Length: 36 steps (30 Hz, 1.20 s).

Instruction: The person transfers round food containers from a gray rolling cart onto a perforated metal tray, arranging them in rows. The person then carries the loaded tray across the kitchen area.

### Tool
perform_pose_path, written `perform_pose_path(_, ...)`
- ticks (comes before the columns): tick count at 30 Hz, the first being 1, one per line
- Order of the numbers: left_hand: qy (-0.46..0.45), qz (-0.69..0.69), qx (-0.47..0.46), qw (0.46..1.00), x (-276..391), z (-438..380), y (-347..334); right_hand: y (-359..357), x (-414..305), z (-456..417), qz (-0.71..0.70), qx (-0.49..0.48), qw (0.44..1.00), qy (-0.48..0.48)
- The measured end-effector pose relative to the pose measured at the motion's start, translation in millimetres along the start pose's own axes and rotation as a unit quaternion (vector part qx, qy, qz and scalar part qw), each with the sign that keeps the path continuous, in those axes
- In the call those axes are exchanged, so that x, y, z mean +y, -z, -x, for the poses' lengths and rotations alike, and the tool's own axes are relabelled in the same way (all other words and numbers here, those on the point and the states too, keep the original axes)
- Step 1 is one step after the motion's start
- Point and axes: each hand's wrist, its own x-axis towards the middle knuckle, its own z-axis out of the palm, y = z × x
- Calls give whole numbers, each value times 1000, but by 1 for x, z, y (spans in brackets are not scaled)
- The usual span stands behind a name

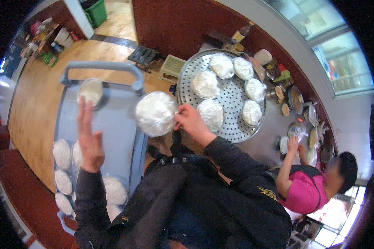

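Observation:
My right hand [191, 123] pinches the right edge of a round bowl wrapped in clear plastic film [155, 113], with whitish contents beneath. This bowl is between the grey cart and the perforated steel steamer tray [232, 119]. My left hand [91, 141] is over the cart [115, 121], fingers straight and thumb apart, holding nothing. Its fingertips overlap the lower edge of another bowl with pale contents [92, 90]; whether they touch it, I cannot tell. Several film-covered bowls [205, 84] stand on the steamer tray. More white-filled bowls [113, 190] crowd the cart's near end, partly behind my left forearm.
A co-worker in a pink top [305, 190] handles a clear plastic item [296, 129] at the metal counter [274, 137]. A bottle [241, 33], bowls and a pan [295, 99] line the wall. A plastic stool [172, 69] stands beyond the cart handle [104, 65].

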Motion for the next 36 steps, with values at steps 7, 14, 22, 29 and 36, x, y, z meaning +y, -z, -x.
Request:
perform_pose_path(7,46,80,23,996,36,-3,-16,179,34,20,-91,255,959,87)
perform_pose_path(14,100,148,-4,984,71,-5,-62,235,72,-9,-179,399,899,-13)
perform_pose_path(22,317,184,19,930,38,42,-39,225,72,21,-52,267,962,-22)
perform_pose_path(29,532,-4,140,835,-126,134,89,200,47,19,-106,188,976,19)
perform_pose_path(36,457,-306,-97,830,-212,207,104,116,6,23,-70,101,992,25)
